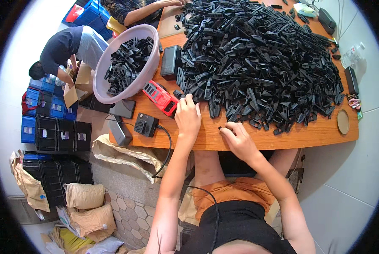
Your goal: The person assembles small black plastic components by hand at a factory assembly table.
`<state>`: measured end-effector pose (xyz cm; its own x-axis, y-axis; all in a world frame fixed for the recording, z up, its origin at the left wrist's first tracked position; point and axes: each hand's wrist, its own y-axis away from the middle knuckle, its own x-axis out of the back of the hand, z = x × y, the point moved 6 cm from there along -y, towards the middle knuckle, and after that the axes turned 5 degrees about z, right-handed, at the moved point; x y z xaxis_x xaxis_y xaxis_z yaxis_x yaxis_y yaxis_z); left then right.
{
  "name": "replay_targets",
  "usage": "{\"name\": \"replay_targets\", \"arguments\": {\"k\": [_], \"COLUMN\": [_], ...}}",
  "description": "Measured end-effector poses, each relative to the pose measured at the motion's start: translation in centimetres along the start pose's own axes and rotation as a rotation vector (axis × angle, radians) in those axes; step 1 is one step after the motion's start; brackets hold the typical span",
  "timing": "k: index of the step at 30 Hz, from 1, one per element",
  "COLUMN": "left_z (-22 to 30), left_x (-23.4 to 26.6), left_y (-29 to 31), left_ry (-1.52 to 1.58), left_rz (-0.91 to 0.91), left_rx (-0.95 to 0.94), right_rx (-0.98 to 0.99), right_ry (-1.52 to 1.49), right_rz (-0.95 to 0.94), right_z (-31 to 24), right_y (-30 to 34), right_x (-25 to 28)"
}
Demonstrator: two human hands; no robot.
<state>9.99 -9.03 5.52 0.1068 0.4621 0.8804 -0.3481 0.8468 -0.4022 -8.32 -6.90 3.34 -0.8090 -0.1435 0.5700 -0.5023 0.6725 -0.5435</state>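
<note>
A large heap of black plastic parts [257, 63] covers most of the wooden table [206, 135]. At the heap's near left edge is my left hand [188, 116], its fingers curled together; what they hold, if anything, is hidden. Just left of it lies a red and black car-shaped object [160, 98], with a small black part [179, 94] by the fingertips. My right hand [241, 139] is over the table's front edge, pinching a tiny black piece [220, 128] between thumb and finger.
A pale basin [153, 63] of black parts tilts at the table's left side. Nearby are a black box-shaped device [170, 62], a phone [122, 109] and a cabled black device [146, 124]. One person [67, 46] bends over a cardboard box [83, 80]; another's arm [143, 13] reaches in.
</note>
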Motion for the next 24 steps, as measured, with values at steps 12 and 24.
{"name": "replay_targets", "arguments": {"k": [12, 24], "left_z": [-2.4, 1.2], "left_x": [-2.1, 3.1], "left_y": [7.4, 10.5], "left_ry": [1.194, 0.285], "left_rz": [-0.325, -0.163], "left_rx": [0.721, 0.194], "right_rx": [0.142, -0.085], "right_ry": [-0.027, 0.072], "right_rz": [-0.022, 0.095], "right_z": [0.4, -1.0], "right_y": [-0.8, 1.8], "right_x": [1.0, 1.6]}}
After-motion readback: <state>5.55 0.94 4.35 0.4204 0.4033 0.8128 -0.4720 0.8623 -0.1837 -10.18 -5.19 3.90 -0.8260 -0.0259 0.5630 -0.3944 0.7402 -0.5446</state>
